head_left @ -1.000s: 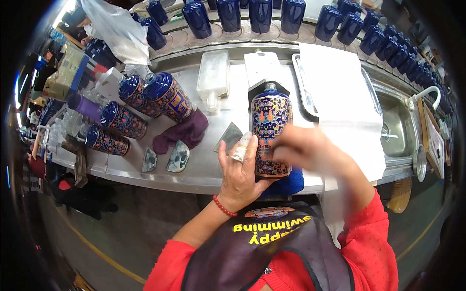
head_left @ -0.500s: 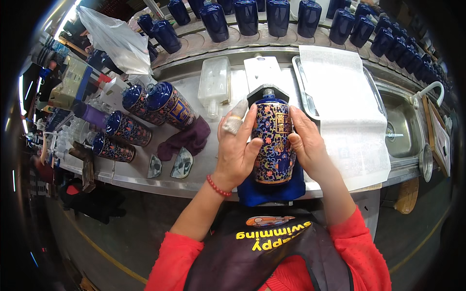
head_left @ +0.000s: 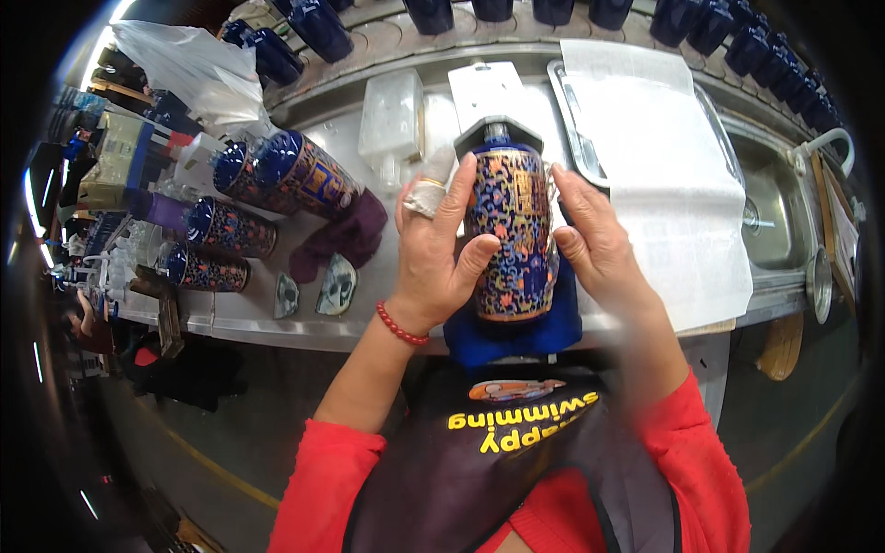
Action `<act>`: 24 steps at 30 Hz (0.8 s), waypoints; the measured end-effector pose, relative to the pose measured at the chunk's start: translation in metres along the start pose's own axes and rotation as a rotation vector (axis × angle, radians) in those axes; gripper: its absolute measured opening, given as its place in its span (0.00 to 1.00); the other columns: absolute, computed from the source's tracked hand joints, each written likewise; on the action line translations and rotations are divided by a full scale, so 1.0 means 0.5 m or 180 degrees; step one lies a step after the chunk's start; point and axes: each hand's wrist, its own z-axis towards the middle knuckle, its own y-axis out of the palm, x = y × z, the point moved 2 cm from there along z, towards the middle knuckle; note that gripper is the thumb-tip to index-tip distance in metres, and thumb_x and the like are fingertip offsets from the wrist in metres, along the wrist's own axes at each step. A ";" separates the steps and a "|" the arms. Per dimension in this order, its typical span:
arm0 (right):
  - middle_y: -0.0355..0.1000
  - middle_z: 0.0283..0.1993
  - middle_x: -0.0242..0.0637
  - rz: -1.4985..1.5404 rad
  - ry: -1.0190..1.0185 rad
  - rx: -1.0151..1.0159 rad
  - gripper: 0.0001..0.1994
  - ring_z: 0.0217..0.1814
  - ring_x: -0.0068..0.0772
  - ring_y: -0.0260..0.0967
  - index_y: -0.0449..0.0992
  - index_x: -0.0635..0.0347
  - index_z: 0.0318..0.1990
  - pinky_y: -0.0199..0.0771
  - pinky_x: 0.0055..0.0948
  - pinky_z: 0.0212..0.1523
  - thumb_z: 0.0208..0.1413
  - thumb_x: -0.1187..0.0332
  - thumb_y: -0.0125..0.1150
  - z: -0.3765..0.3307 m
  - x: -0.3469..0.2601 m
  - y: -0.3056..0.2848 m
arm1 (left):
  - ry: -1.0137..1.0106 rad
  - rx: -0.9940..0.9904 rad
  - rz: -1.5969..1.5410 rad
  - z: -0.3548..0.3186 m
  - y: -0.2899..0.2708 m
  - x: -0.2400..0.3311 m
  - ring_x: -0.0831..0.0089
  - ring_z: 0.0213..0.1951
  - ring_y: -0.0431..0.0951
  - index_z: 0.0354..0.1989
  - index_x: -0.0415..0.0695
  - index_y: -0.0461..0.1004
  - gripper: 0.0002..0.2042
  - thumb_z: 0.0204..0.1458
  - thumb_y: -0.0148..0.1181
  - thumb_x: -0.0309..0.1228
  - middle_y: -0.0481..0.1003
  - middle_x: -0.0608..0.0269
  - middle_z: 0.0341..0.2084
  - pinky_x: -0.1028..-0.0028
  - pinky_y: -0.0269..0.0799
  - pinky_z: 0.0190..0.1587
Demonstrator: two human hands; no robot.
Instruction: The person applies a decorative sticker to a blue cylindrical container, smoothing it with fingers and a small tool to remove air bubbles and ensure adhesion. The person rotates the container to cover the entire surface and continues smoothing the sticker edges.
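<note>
A dark blue bottle with a colourful floral wrap lies between my hands, its neck away from me in a dark notched holder. My left hand grips its left side, the thumb on the wrap; a finger has a whitish covering. On the other side my right hand has its fingers stretched out and thumb apart, close beside the bottle's right edge, where a pale shiny strip shows. Whether its fingertips touch is hard to tell. Under the bottle's near end is a blue padded cloth.
Several floral-wrapped bottles stand at left, near a purple cloth and two patterned pieces. A clear empty-looking bottle lies farther back. White paper sheets cover a tray at right, beside a sink. Blue bottles line the conveyor behind.
The whole view has shifted, with the table sitting higher in the picture. My right hand has drawn slightly off the bottle's right side, and the bottle has rolled a little toward my left.
</note>
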 end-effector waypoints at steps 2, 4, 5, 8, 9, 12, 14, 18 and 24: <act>0.60 0.73 0.54 -0.0328 -0.0054 -0.0094 0.29 0.65 0.54 0.65 0.64 0.59 0.73 0.66 0.43 0.67 0.67 0.61 0.60 -0.028 -0.010 -0.013 | 0.0218 -0.0282 0.0442 -0.028 -0.017 0.031 0.40 0.69 0.59 0.74 0.41 0.61 0.45 0.57 0.58 0.63 0.64 0.40 0.68 0.43 0.42 0.72; 0.59 0.74 0.54 -0.0455 -0.0021 -0.0142 0.29 0.63 0.53 0.66 0.66 0.60 0.72 0.68 0.44 0.65 0.65 0.64 0.63 -0.060 -0.016 -0.018 | 0.0266 -0.0519 0.0901 -0.067 -0.017 0.063 0.37 0.71 0.55 0.75 0.44 0.59 0.52 0.47 0.65 0.67 0.61 0.40 0.70 0.36 0.36 0.72; 0.59 0.74 0.54 -0.0469 -0.0030 -0.0134 0.29 0.62 0.52 0.66 0.67 0.61 0.71 0.69 0.44 0.64 0.64 0.65 0.64 -0.074 -0.018 -0.018 | 0.0103 -0.0740 0.1084 -0.091 -0.003 0.078 0.39 0.72 0.53 0.76 0.45 0.59 0.51 0.48 0.67 0.63 0.60 0.41 0.71 0.34 0.37 0.72; 0.59 0.74 0.55 -0.0493 -0.0119 -0.0115 0.27 0.61 0.52 0.67 0.70 0.61 0.69 0.70 0.45 0.63 0.63 0.66 0.65 -0.109 -0.022 -0.011 | 0.0289 -0.0424 0.1159 -0.120 0.027 0.061 0.43 0.71 0.61 0.76 0.39 0.55 0.51 0.51 0.67 0.59 0.64 0.41 0.69 0.35 0.40 0.72; 0.59 0.73 0.56 -0.0526 -0.0150 -0.0134 0.27 0.61 0.52 0.67 0.70 0.62 0.68 0.69 0.45 0.63 0.63 0.66 0.65 -0.117 -0.023 -0.009 | 0.0339 -0.0315 0.1005 -0.126 0.032 0.049 0.44 0.70 0.63 0.77 0.38 0.53 0.51 0.52 0.66 0.59 0.65 0.41 0.68 0.35 0.41 0.72; 0.59 0.73 0.56 -0.0533 -0.0378 -0.0170 0.28 0.64 0.56 0.66 0.71 0.62 0.67 0.69 0.47 0.64 0.61 0.65 0.66 -0.134 -0.035 -0.005 | 0.0099 -0.0211 0.0499 -0.146 0.041 0.018 0.47 0.68 0.68 0.76 0.33 0.51 0.51 0.55 0.63 0.59 0.68 0.40 0.66 0.36 0.42 0.73; 0.58 0.74 0.56 -0.0574 -0.0415 -0.0214 0.29 0.66 0.59 0.64 0.71 0.61 0.68 0.68 0.48 0.65 0.59 0.64 0.67 -0.146 -0.046 -0.002 | 0.0062 -0.0055 0.0292 -0.159 0.045 0.014 0.47 0.69 0.67 0.76 0.32 0.51 0.48 0.59 0.61 0.57 0.67 0.41 0.67 0.38 0.40 0.74; 0.58 0.74 0.55 -0.0564 -0.0335 -0.0354 0.33 0.66 0.60 0.64 0.70 0.59 0.69 0.68 0.49 0.65 0.54 0.65 0.71 -0.169 -0.067 0.017 | 0.0312 -0.0110 0.0754 -0.168 0.044 0.018 0.45 0.71 0.63 0.76 0.37 0.55 0.44 0.60 0.60 0.55 0.67 0.42 0.68 0.38 0.36 0.74; 0.57 0.75 0.53 -0.0742 -0.0333 -0.0408 0.35 0.67 0.58 0.62 0.70 0.58 0.69 0.68 0.49 0.65 0.51 0.67 0.72 -0.183 -0.071 0.027 | 0.0260 -0.0288 0.0843 -0.167 0.043 0.019 0.37 0.71 0.60 0.76 0.42 0.58 0.40 0.60 0.61 0.52 0.64 0.41 0.70 0.37 0.35 0.73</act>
